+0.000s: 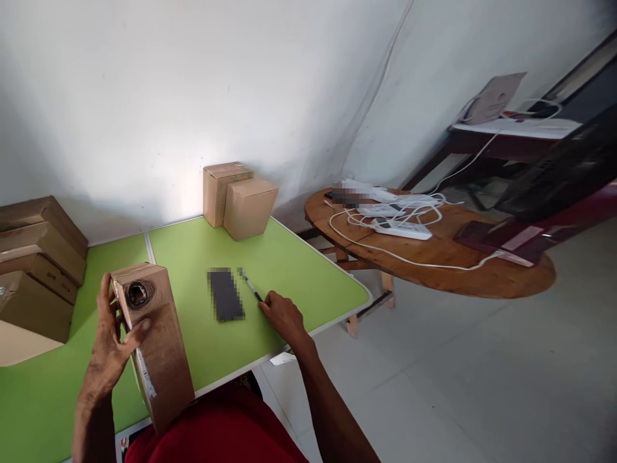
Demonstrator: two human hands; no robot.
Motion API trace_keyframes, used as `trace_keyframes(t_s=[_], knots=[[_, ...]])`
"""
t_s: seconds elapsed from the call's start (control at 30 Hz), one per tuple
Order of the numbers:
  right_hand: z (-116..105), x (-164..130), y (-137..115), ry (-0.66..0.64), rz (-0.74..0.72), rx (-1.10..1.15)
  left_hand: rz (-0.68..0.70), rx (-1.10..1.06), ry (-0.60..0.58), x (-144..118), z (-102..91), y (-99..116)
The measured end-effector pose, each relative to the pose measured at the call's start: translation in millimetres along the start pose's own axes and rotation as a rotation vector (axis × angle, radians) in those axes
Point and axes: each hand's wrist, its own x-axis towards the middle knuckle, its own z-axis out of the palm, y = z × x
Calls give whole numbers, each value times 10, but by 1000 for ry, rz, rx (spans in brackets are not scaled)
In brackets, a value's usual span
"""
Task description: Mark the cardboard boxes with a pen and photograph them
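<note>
My left hand grips a cardboard box at its left edge, thumb on the near face and fingers round the side. The box stands tilted at the table's front edge, close to my body. A ragged hole ringed with dark scribbling shows near its top, and a torn white label runs down its left side. My right hand is closed round a pen, whose far end points away over the green table. Left of the pen lies a dark, blurred rectangular thing, flat on the table.
Two cardboard boxes stand at the table's back corner by the wall. Several more boxes are stacked at the left. A round wooden table on the right bears white power strips and tangled cables.
</note>
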Motion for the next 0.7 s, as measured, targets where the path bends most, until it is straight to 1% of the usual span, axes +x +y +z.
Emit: trace_keyframes(t_s=[0.07, 0.17, 0.3, 0.37, 0.4, 0.47, 0.53, 0.57, 0.7], knots=[[18, 46, -3, 0, -13, 38, -8, 0, -38, -29, 0, -55], [-22, 95, 32, 31, -30, 129, -27, -2, -77, -71, 1, -104], [-143, 53, 125, 82, -98, 339, -8, -32, -45, -90, 60, -96], [-202, -31, 120, 73, -145, 463, -3, -72, -28, -89, 131, -85], [-229, -86, 90, 48, -183, 564, -7, -91, -25, -89, 175, -83], [-276, -215, -35, -56, -295, 835, -20, -111, -27, -98, 267, -79], [-319, -360, -234, -195, -418, 1115, -33, -102, -35, -117, 348, -70], [-340, -435, -352, -257, -467, 1221, -40, -95, -41, -128, 379, -60], [-401, -727, -830, -389, -607, 1497, -62, -89, -65, -164, 422, -4]])
